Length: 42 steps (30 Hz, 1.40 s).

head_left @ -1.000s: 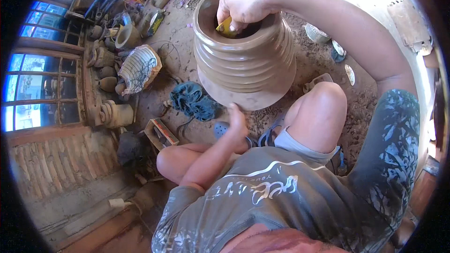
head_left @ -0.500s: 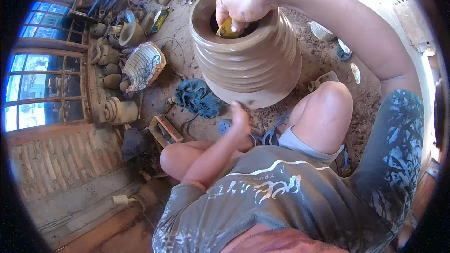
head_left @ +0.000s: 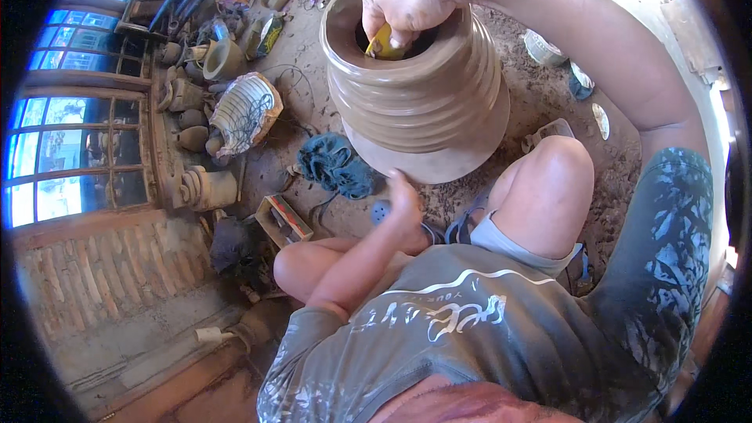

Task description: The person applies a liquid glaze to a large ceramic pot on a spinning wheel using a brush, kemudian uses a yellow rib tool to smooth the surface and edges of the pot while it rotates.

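A large wet brown clay pot (head_left: 415, 110), ridged around its wall and open at the top, stands on a round wheel disc (head_left: 450, 168) before me. My right hand (head_left: 411, 4) reaches over the far side of the rim into the mouth, closed around a yellow scraper (head_left: 385, 42). The scraper's lower end is down in the opening, near the inner wall. Low at the front, my left hand (head_left: 405, 202) is at the disc's near edge, its fingertips extended and seemingly touching it. It holds nothing that I can see; part of its fingers is hidden.
A dark teal cloth (head_left: 338, 166) lies on the floor left of the disc. Further left are a ribbed basket (head_left: 244, 113), several small pots and a small box (head_left: 283, 221) by the window wall. My bent knees flank the work. Clay scraps (head_left: 521, 121) cover the floor to the right.
A dark mark on the near edge of the disc is gone from view, so the disc appears to have turned. Both hands stay in nearly the same places; the whole view has shifted slightly.
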{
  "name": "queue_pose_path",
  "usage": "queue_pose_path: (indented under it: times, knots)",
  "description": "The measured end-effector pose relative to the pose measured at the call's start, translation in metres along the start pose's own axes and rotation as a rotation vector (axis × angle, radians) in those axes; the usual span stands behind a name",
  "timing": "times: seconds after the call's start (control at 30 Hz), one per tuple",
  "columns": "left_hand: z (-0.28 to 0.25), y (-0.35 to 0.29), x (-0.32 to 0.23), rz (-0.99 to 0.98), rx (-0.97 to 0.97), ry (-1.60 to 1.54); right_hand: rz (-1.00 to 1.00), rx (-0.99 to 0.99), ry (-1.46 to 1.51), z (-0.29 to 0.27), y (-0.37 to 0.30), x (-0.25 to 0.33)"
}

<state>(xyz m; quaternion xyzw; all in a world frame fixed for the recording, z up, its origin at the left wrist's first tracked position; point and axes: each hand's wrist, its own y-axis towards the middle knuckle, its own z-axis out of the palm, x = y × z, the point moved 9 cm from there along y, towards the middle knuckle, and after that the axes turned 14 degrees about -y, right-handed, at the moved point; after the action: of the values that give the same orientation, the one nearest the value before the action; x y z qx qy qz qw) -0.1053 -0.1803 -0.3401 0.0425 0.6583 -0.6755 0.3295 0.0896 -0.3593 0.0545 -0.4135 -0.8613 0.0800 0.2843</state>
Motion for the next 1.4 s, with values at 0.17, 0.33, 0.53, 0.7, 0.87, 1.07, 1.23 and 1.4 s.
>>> queue_pose_path:
  times: [0.17,0.33,0.53,0.7,0.87,1.07,1.23,1.4]
  knots:
    - [-0.02,0.032,-0.138,0.352,-0.069,-0.147,-0.034,0.046,0.014,-0.003,-0.001,-0.003]
    - [-0.002,-0.006,0.006,0.044,0.158,0.053,-0.109,0.0,-0.149,0.005,0.004,0.01]
    - [0.007,0.007,-0.042,0.108,0.057,-0.036,-0.089,0.033,-0.206,0.006,-0.006,0.019]
    - [-0.052,0.066,-0.159,0.555,-0.134,-0.081,-0.177,0.011,-0.25,-0.004,0.004,0.036]
    - [-0.002,0.004,-0.067,0.277,0.071,-0.026,-0.126,-0.005,-0.206,-0.004,0.012,0.02]
    - [-0.01,0.01,-0.073,0.395,0.091,0.08,-0.194,0.016,-0.251,-0.003,0.014,0.023]
    - [0.003,-0.009,-0.08,0.448,0.014,0.099,-0.224,0.066,-0.341,-0.006,0.004,0.017]
    - [-0.03,0.028,-0.096,0.688,0.045,0.147,-0.136,-0.329,-0.561,-0.071,-0.064,0.02]
